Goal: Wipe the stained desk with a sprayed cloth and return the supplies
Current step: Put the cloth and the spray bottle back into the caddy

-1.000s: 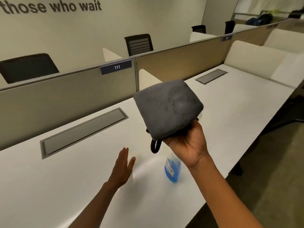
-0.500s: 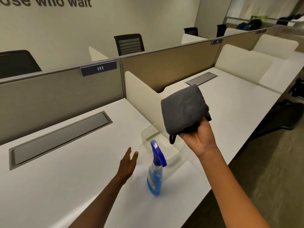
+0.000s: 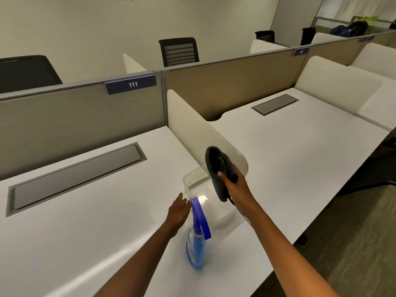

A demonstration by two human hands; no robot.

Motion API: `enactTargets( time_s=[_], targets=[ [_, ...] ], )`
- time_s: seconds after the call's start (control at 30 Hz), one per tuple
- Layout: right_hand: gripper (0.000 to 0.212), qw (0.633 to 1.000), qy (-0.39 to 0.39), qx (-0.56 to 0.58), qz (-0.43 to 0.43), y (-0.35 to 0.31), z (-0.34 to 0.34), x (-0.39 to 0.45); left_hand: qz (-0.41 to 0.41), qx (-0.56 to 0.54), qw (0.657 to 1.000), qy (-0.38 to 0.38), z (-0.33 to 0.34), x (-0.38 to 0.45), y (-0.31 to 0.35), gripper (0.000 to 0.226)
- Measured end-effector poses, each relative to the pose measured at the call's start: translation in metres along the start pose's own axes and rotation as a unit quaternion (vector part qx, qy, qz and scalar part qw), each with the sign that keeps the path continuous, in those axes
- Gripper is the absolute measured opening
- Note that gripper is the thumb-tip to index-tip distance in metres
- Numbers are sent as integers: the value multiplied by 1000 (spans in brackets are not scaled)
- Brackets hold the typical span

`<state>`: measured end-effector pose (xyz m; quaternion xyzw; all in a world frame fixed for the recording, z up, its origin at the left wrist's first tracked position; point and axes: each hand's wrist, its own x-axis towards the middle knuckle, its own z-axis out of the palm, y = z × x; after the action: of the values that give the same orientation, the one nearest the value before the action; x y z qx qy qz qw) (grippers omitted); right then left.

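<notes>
- Head view: the grey microfibre cloth (image 3: 218, 168), soft and light, hung folded above a clear plastic bin (image 3: 192, 179), clamped in the right hand (image 3: 234, 189).
- Spray bottle (image 3: 196, 239) stood on the white desk (image 3: 96, 232), probably light; its neck looked the best hold.
- Left hand (image 3: 177, 213), fingers apart, held nothing beside it.

The desk (image 3: 90, 221) is smooth, white and a bit shiny, the cloth (image 3: 218, 168) is soft, fuzzy and dark grey, the spray bottle (image 3: 196, 247) is see-through plastic with a shiny blue top, and the tub (image 3: 194, 176) is clear, smooth plastic.
</notes>
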<state>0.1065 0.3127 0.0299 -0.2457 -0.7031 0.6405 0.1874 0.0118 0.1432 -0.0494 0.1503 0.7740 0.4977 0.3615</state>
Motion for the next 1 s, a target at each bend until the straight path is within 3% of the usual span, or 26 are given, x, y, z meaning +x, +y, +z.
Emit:
enactTargets(
  time_s=[0.23,0.3,0.37,0.53,0.67,0.77,0.87,0.93,1.0],
  targets=[
    [45,969,-58,-239,-40,45,2,23,10,-7,1000,24,13,12,5,58],
    [46,949,-73,-303,-45,53,4,27,11,-11,999,38,14,14,4,41],
    [50,920,-74,-382,-43,64,7,29,8,-9,998,56,16,16,4,26],
    [57,834,-128,-536,-4,91,11,36,-5,-21,998,64,12,20,5,23],
    [62,759,-216,-613,31,97,8,37,-1,-16,998,61,7,21,9,22],
    [67,731,-257,-631,49,83,6,40,-1,-27,998,61,7,20,12,30],
    [69,738,-280,-610,66,61,2,44,16,-27,998,55,6,19,11,60],
    [50,790,-273,-546,53,50,0,44,30,-33,997,55,6,21,6,101],
    [26,844,-258,-468,42,45,2,41,33,-36,997,56,6,21,4,110]
  ],
)
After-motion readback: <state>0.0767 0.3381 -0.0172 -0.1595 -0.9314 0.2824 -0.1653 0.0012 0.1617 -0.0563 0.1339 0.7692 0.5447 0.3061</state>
